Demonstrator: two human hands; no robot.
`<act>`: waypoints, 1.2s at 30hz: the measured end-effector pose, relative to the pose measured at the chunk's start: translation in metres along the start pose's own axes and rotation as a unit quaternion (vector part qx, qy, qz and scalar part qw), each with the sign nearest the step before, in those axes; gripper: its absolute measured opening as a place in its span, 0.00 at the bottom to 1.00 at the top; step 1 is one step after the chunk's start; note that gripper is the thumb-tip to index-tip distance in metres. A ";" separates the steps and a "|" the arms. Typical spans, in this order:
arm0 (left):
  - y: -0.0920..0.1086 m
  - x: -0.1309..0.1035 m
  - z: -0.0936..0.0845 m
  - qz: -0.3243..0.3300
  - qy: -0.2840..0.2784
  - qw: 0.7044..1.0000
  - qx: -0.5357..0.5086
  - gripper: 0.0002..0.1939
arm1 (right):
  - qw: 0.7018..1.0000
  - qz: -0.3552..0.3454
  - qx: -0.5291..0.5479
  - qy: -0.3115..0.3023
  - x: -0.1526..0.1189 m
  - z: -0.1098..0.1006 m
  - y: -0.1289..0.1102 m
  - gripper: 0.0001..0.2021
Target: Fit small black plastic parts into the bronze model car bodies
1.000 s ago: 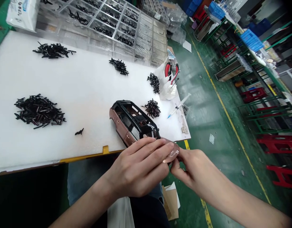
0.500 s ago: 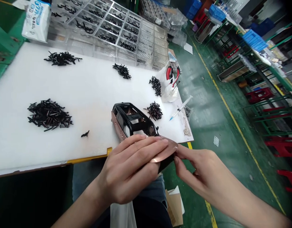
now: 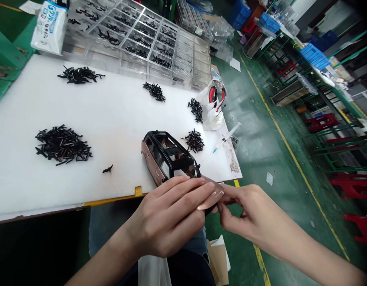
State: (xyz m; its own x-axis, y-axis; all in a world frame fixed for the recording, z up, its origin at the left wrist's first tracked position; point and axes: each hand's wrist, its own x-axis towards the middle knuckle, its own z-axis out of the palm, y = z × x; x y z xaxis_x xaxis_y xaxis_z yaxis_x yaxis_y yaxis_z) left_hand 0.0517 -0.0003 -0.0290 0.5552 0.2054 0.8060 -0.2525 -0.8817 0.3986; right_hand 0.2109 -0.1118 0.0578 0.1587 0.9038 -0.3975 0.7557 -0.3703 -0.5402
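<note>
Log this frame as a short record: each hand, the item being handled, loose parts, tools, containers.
Left hand: fingers over the front of the car body
Right hand: thumb and fingers at the car body's front end; anything between them is hidden
Item: copper-and-black, open roof sections
Loose parts: five piles of black pieces and one single piece on the white board
Tools: red-handled tool, blue-tipped syringe
Containers: clear compartment tray, many sections holding black parts
</note>
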 end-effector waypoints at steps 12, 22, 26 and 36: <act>-0.002 0.005 0.007 0.012 -0.015 1.000 -0.018 0.14 | 0.993 -0.020 -0.113 0.025 -0.004 0.010 0.005 0.10; -0.001 0.008 0.012 0.017 -0.007 1.000 -0.008 0.13 | 0.988 -0.027 -0.146 0.050 -0.002 0.012 0.009 0.11; -0.002 0.006 0.011 0.014 -0.012 1.000 -0.013 0.13 | 0.987 -0.047 -0.142 0.066 -0.002 0.012 0.008 0.12; 0.003 0.007 0.011 0.018 -0.050 0.999 -0.005 0.12 | 0.991 -0.021 -0.111 0.074 -0.003 0.023 0.013 0.10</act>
State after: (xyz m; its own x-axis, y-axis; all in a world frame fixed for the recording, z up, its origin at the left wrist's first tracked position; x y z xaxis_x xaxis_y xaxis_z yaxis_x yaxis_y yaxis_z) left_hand 0.0635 -0.0061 -0.0271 0.6220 0.1301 0.7721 -0.2816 -0.8829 0.3756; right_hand 0.2055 -0.1245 0.0353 0.2033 0.9448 -0.2568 0.8818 -0.2906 -0.3713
